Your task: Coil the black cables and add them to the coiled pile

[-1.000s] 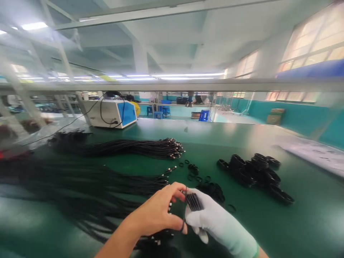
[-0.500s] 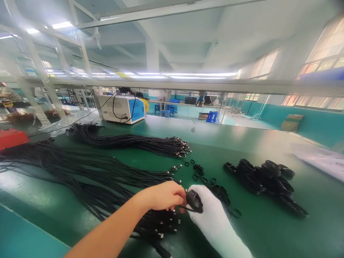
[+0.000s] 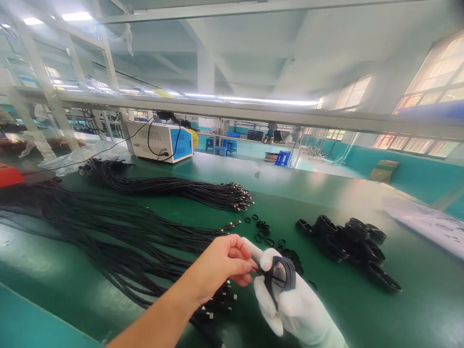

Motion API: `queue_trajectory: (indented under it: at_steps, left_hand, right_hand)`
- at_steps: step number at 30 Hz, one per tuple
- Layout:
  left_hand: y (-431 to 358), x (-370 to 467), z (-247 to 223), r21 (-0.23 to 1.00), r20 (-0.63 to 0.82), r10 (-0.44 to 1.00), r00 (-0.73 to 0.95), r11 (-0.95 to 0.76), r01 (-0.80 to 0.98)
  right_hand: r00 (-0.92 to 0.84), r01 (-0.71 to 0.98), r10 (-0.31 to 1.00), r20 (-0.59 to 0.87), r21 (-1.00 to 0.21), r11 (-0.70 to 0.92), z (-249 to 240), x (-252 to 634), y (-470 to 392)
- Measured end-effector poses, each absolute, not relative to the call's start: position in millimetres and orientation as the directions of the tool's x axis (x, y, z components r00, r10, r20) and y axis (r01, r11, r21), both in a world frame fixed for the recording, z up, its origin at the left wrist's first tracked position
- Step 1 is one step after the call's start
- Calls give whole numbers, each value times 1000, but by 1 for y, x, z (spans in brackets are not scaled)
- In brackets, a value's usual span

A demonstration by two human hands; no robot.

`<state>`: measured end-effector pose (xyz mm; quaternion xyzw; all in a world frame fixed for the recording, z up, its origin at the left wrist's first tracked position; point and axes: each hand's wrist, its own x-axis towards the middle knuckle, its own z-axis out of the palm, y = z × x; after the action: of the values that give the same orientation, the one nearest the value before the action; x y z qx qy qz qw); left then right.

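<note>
My right hand (image 3: 293,299), in a white glove, is closed around a coiled black cable (image 3: 288,270), its loops turned up toward me. My bare left hand (image 3: 226,263) is just left of it, thumb and fingers pinched on a thin black strand that runs to the coil; whether it is the cable's end or a band I cannot tell. Beneath and left of my left hand lies a bundle of loose black cables (image 3: 145,246) with light metal plugs. Small black rings (image 3: 269,241) are scattered beyond my right hand, partly hidden by it.
A second cable bundle (image 3: 174,186) lies farther back. Several coiled cables (image 3: 337,241) are piled at the right, near a clear plastic bag (image 3: 427,222). A white and blue machine (image 3: 159,141) stands at the back; a red object (image 3: 10,175) is at the left edge.
My right hand has turned, so the coil's open loops now show, and it has shifted slightly right. My left hand has rotated, showing its pinched thumb and fingers. The view has shifted a little.
</note>
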<state>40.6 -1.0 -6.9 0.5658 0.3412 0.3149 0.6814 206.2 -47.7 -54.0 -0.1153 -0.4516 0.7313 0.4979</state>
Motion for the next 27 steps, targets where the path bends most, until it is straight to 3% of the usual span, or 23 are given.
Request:
queue_trajectory:
  at_steps: [8,12,14,16,20,22,24,27]
  left_hand:
    - [-2,65,-14,991,-82,857,510,122,-47]
    - [-4,56,0,963,99,904,416,-192,188]
    - [-6,51,9,875,207,841,500,-388,291]
    - [-5,49,15,820,197,740,643,-483,305]
    - [8,49,9,866,53,747,663,-366,342]
    - [17,51,1,878,-10,797,604,-282,386]
    - [23,52,-5,879,-49,841,539,-220,422]
    - [22,50,-10,896,-45,887,459,-167,412]
  right_hand:
    - [-462,-562,860,216,-822,-96,-61,207,-46]
    - [-433,-527,889,151,-842,-114,-58,210,-44]
    - [-471,-492,876,105,-855,-162,-60,211,-44]
    - [-550,-494,831,86,-836,-240,-64,211,-45]
    - [-587,-543,809,42,-761,-355,-72,205,-41]
    - [-437,-532,899,3,-807,-256,-72,200,-37]
    - [-257,-417,966,-11,-901,-122,-70,195,-34]
    - [-181,-244,983,-25,-967,-69,-67,192,-33]
